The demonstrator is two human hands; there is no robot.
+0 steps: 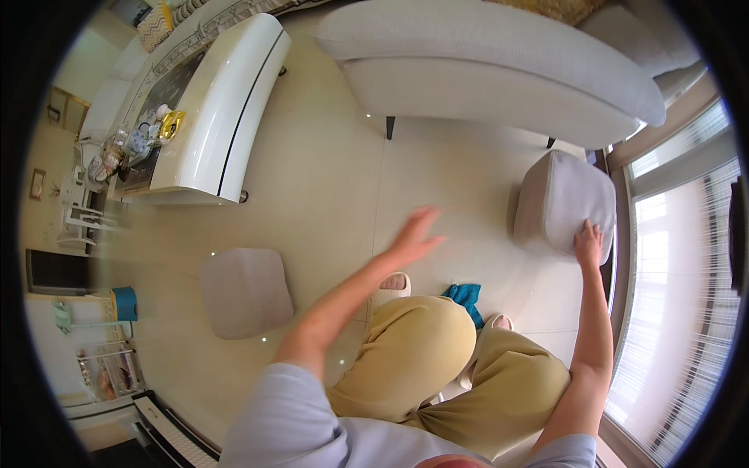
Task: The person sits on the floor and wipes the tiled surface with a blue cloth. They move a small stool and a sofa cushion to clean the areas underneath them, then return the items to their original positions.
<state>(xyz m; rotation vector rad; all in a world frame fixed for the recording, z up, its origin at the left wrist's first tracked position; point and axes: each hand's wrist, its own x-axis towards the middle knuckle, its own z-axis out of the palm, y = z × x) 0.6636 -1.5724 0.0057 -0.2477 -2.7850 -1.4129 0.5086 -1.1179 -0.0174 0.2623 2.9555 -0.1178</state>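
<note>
My right hand (589, 244) rests with its fingers spread on the top of a grey fabric pouf (576, 199), which stands between the sofa's end and the window. Nothing is in that hand. My left hand (414, 237) hangs in the air over the tiled floor, blurred, with thumb and fingers apart and nothing held. A teal cloth (467, 301) lies crumpled on the floor between my feet, its near part partly covered by my leg. A second grey pouf (246, 293) stands on the floor to my left.
Ahead is a light grey sofa (480, 88) on dark legs. A glossy white coffee table (225, 111) stands at the upper left, with a gold packet (171, 124) and bagged items on it. A window with blinds (681, 281) runs along the right. A blue container (124, 304) is at the left.
</note>
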